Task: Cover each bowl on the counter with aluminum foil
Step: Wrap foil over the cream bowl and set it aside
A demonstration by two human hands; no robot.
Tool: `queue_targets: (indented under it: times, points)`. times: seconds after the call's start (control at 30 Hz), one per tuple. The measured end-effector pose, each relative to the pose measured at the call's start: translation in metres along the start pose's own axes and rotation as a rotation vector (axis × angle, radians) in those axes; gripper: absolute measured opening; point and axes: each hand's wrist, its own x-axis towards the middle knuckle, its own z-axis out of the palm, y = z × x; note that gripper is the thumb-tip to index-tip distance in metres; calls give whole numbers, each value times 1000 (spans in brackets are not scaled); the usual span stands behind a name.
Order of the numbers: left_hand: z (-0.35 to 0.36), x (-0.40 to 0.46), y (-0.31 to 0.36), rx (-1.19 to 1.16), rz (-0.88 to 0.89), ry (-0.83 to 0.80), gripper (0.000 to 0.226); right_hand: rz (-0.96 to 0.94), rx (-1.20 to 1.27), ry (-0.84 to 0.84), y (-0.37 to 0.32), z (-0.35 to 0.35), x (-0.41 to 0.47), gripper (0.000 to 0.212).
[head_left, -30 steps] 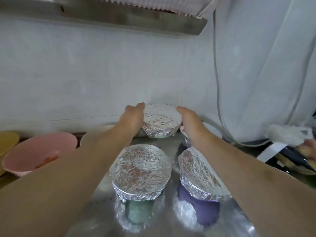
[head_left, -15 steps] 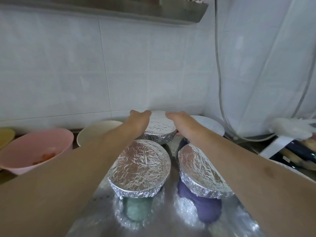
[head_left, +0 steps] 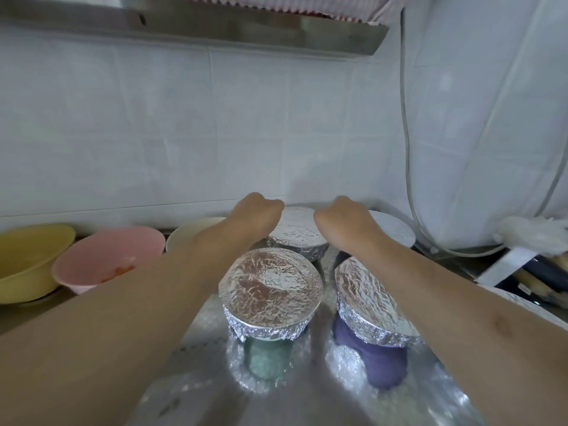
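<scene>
1. We can read no writing or brand on anything in view.
2. Our left hand (head_left: 257, 214) and right hand (head_left: 341, 217) reach to 12 o'clock and flank the far foil-covered bowl (head_left: 296, 234). The fingers curl down behind its back edge, out of sight, so we cannot tell whether either grip is closed on it.
3. Two more foil-covered bowls stand nearer us on the shiny steel desk (head_left: 209, 379): the green bowl (head_left: 270, 295) at centre, the purple bowl (head_left: 372, 305) just beside it at 3 o'clock.
4. A white covered bowl (head_left: 396, 230) sits at 1 o'clock, partly hidden by our right wrist.
5. At 9 to 10 o'clock stand three uncovered bowls in a row: the yellow bowl (head_left: 29, 262), the pink bowl (head_left: 107, 256) with orange scraps inside, and the cream bowl (head_left: 192, 233), half hidden by our left forearm.
6. The tiled wall (head_left: 215, 133) closes the far edge; a steel shelf (head_left: 215, 26) hangs above it.
7. A grey cable (head_left: 405, 133) drops along the wall at 2 o'clock, above blurred clutter (head_left: 534, 259) at 3 o'clock.
8. Open desk lies toward 6 o'clock, between our forearms.
</scene>
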Motion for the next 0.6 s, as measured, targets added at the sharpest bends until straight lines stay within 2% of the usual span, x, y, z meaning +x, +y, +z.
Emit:
queue_targets:
  times: [0.07,0.1,0.17,0.3,0.37,0.5,0.6]
  points:
    - [-21,-10,-7,-10,1,63,14,-45,29,46,-11,4,-9,10]
    - [-31,-16,-13,1,-5,85,12,-88,54,31,-17,6,-14,8]
    - [-48,-28,-32,9,-38,144,23,-164,69,-24,-32,14,-20,25]
    - [-74,-58,-69,71,-29,257,18,-282,44,-124,-56,39,-26,27]
    - [-82,-66,-82,166,-23,241,19,-317,-23,-169,-63,56,-22,27]
    - [-80,-60,-100,197,-138,61,22,-328,-389,-299,-78,86,-12,32]
    - [-78,-48,-111,134,-166,73,40,-334,-547,-341,-86,95,-9,25]
